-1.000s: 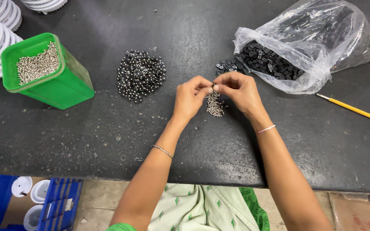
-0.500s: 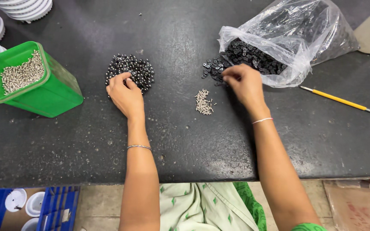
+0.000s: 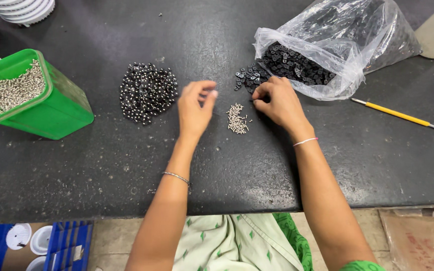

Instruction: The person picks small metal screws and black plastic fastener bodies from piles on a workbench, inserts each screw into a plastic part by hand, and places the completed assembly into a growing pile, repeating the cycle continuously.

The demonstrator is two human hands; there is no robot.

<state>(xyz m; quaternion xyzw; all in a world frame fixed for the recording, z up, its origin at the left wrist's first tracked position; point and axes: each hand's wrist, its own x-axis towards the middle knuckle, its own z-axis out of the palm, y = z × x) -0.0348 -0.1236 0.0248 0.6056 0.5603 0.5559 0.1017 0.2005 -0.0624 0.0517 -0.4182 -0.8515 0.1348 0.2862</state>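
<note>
Dark and speckled, the bench [image 3: 101, 165] carries several heaps of small parts. At its left edge stands a green tub [image 3: 51, 108] filled with silvery screws, and beside it lies a pile of shiny dark beads [image 3: 146, 93]. A clear plastic bag [image 3: 337, 45] at the upper right spills black pieces [image 3: 249, 78] onto the bench.

The left hand [image 3: 195, 108] hovers between the bead pile and a small heap of pale finished bits [image 3: 237, 119], fingers curled in a pinch; whether it holds a bead I cannot tell. The right hand [image 3: 277, 103] rests among the spilled black pieces, fingertips closed on something small there, too tiny to make out.

Judging by the heaps, only a little is done: the finished pile is small, while beads, screws and black pieces remain plentiful.

A yellow-handled tool [image 3: 398, 115] lies unused at the right.
</note>
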